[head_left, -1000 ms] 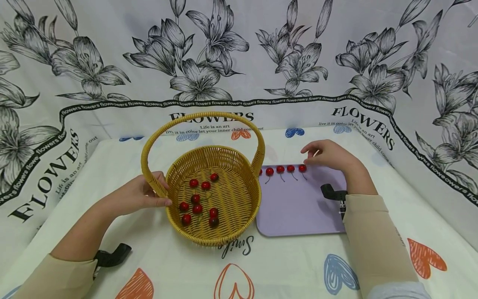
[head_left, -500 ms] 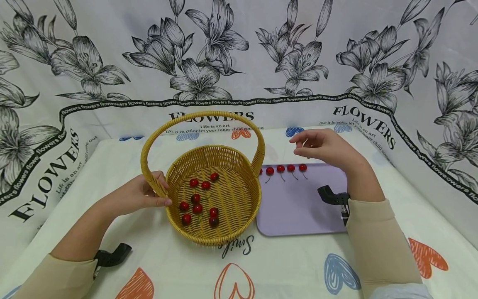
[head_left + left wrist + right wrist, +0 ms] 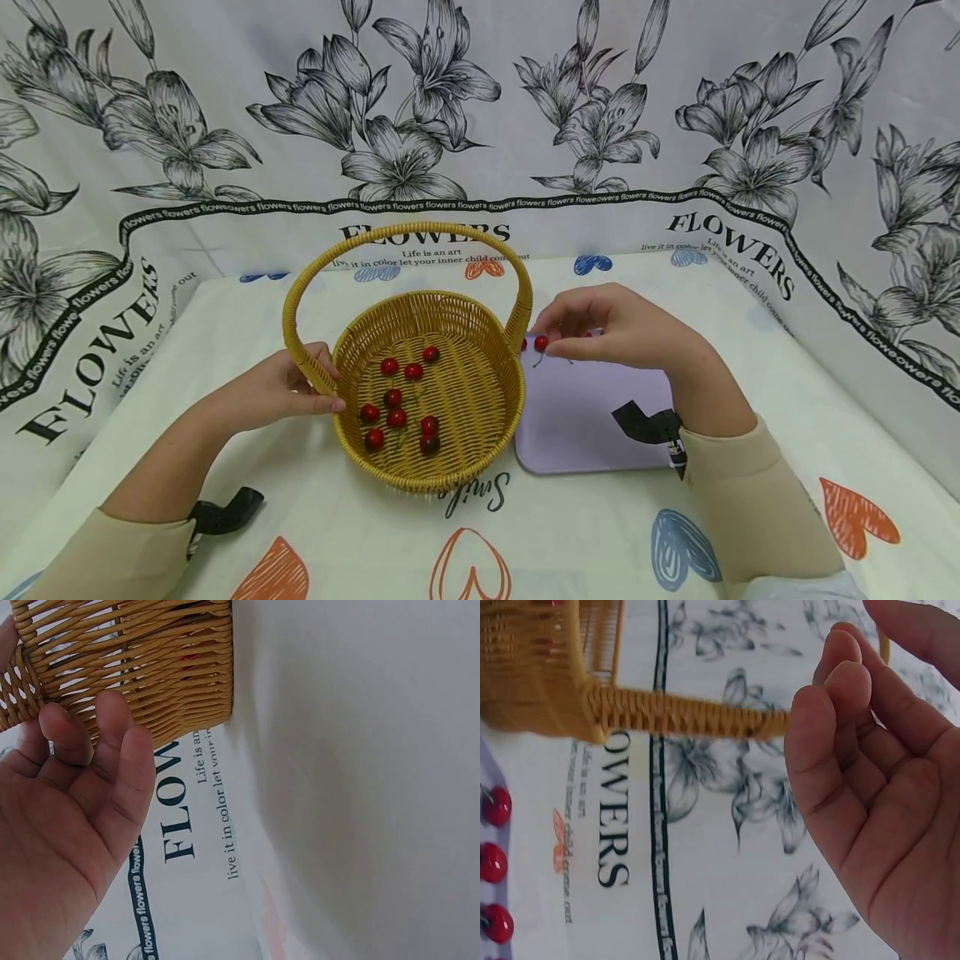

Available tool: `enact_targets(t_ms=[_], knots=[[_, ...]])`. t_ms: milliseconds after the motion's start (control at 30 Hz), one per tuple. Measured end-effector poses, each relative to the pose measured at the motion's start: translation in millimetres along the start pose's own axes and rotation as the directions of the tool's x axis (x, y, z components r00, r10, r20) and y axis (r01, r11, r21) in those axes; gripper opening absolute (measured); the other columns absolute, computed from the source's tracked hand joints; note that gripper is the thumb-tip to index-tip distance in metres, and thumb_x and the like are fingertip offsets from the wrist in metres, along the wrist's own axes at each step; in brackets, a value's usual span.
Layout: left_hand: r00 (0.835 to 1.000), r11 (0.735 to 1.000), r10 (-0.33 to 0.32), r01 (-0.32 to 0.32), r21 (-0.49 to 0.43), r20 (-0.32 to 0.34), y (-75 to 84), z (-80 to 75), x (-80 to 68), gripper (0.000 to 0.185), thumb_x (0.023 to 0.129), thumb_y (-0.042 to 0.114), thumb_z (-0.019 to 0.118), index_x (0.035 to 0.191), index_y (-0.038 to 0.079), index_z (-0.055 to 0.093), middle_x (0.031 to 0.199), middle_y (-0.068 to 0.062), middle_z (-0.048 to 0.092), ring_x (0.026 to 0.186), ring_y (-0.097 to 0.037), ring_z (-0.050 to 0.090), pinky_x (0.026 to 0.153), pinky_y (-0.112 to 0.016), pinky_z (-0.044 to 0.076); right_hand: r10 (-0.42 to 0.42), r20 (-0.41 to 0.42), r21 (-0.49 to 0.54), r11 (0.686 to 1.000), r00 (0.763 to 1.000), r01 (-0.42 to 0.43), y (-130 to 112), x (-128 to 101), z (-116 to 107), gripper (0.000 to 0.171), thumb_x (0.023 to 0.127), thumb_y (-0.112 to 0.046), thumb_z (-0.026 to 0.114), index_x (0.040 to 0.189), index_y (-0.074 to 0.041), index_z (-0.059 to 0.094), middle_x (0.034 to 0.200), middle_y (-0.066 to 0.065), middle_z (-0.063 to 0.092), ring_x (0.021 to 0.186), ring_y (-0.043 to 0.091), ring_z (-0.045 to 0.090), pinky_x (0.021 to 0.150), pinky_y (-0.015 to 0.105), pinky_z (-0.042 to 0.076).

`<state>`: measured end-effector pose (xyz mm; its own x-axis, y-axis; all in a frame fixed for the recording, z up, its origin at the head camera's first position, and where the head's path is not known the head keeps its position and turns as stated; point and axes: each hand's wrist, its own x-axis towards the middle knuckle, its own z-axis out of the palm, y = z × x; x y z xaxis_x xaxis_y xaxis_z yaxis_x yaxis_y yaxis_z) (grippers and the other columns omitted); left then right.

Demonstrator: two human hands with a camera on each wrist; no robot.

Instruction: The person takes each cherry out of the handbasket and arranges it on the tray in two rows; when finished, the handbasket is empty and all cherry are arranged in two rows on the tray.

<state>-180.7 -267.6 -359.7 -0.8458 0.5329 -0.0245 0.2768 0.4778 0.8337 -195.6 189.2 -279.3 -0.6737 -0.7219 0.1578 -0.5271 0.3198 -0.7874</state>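
Observation:
A woven yellow basket (image 3: 420, 479) with a tall handle (image 3: 405, 232) stands mid-table and holds several red cherries (image 3: 393, 408). My left hand (image 3: 300, 387) grips the basket where the handle meets the left rim, with the thumb in front and the fingers behind. In the left wrist view the fingers (image 3: 112, 742) lie against the basket wall (image 3: 150, 667). My right hand (image 3: 555, 333) hovers over the far left of a lilac tray (image 3: 585, 417), fingers loosely curled. The right wrist view shows that hand (image 3: 870, 787) empty. A row of cherries (image 3: 541, 342) (image 3: 493, 862) lies along the tray's far edge, mostly hidden by the hand.
A cloth printed with hearts (image 3: 468, 575) covers the table. Black-and-white flower fabric (image 3: 420, 125) hangs behind and at both sides. Black camera straps sit on both wrists (image 3: 225, 512) (image 3: 648, 425). The basket handle (image 3: 697, 716) stands just left of the right hand.
My right hand left the right end of the cherry row, rose, and moved left toward the basket, now covering most of the row. The left hand and basket stayed still.

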Motion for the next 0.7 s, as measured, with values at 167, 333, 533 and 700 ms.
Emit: enact_targets(t_ms=[167, 333, 533, 700], knots=[[1.000, 1.000, -0.004, 0.004, 0.002, 0.002, -0.5, 0.7, 0.4, 0.027, 0.089, 0.013, 0.081, 0.104, 0.005, 0.059, 0.100, -0.008, 0.065, 0.095, -0.019, 0.064, 0.077, -0.033, 0.053, -0.047, 0.073, 0.000, 0.999, 0.996, 0.047, -5, 10, 21, 0.019, 0.094, -0.010, 0.076, 0.112, -0.014, 0.074, 0.092, 0.001, 0.066, 0.084, 0.022, 0.060, 0.072, 0.035, 0.054], [1.000, 1.000, -0.001, 0.001, 0.007, 0.003, 0.1, 1.4, 0.6, 0.027, 0.090, 0.013, 0.081, 0.104, 0.005, 0.059, 0.100, -0.008, 0.065, 0.095, -0.019, 0.063, 0.077, -0.032, 0.053, -0.060, 0.136, -0.042, 0.997, 0.989, 0.066, -4, 21, 45, 0.016, 0.094, -0.013, 0.077, 0.109, -0.014, 0.073, 0.094, -0.004, 0.066, 0.084, 0.017, 0.061, 0.076, 0.033, 0.055], [1.000, 1.000, -0.010, 0.009, 0.018, 0.005, 0.9, 1.3, 1.9, 0.028, 0.089, 0.015, 0.082, 0.103, 0.005, 0.059, 0.099, -0.009, 0.067, 0.095, -0.021, 0.064, 0.078, -0.033, 0.054, -0.056, 0.200, -0.146, 0.985, 0.978, 0.087, -5, 34, 73, 0.011, 0.097, -0.017, 0.074, 0.108, -0.017, 0.073, 0.092, -0.009, 0.063, 0.084, 0.010, 0.059, 0.074, 0.029, 0.054], [1.000, 0.999, -0.011, 0.011, 0.031, 0.003, 0.3, 1.3, 1.6, 0.029, 0.089, 0.016, 0.082, 0.102, 0.006, 0.059, 0.098, -0.009, 0.067, 0.095, -0.022, 0.065, 0.077, -0.033, 0.054, -0.018, 0.231, -0.277, 0.957, 0.973, 0.083, -4, 48, 100, 0.013, 0.098, -0.018, 0.071, 0.110, -0.015, 0.075, 0.094, -0.010, 0.063, 0.085, 0.007, 0.057, 0.075, 0.024, 0.051]])
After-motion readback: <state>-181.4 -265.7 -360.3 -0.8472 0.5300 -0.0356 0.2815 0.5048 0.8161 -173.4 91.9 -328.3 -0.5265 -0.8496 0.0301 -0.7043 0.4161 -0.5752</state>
